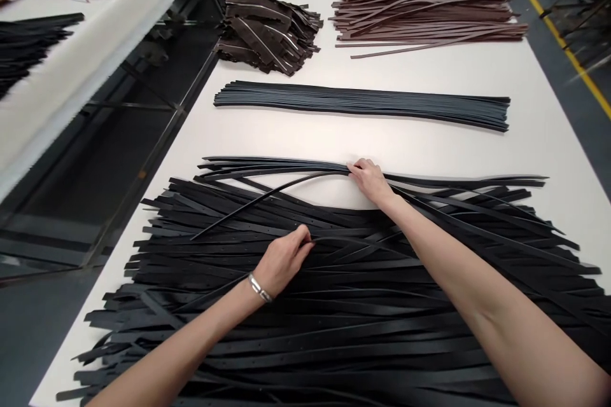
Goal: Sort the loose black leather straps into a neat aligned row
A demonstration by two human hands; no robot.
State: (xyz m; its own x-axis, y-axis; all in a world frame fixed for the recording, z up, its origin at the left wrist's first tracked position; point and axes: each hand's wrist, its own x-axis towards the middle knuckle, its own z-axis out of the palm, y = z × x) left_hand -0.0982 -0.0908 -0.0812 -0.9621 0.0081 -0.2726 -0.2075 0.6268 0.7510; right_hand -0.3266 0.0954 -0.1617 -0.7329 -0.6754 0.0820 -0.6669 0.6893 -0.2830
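A wide heap of black leather straps [344,318] covers the near part of the white table [429,70]. My left hand [282,261], with a silver bracelet on the wrist, pinches a strap in the heap. My right hand [371,180] reaches further out and grips the raised middle of one black strap [267,196], which arches above the heap toward the left. A small neat group of black straps [267,165] lies just beyond the heap, at my right hand's fingertips.
Beyond lie a tidy bundle of dark grey straps [363,103], a pile of short dark brown pieces [267,30] and loose brown straps [424,16]. A metal frame and a gap [143,133] run along the table's left edge. A floor aisle with a yellow line [568,51] is on the right.
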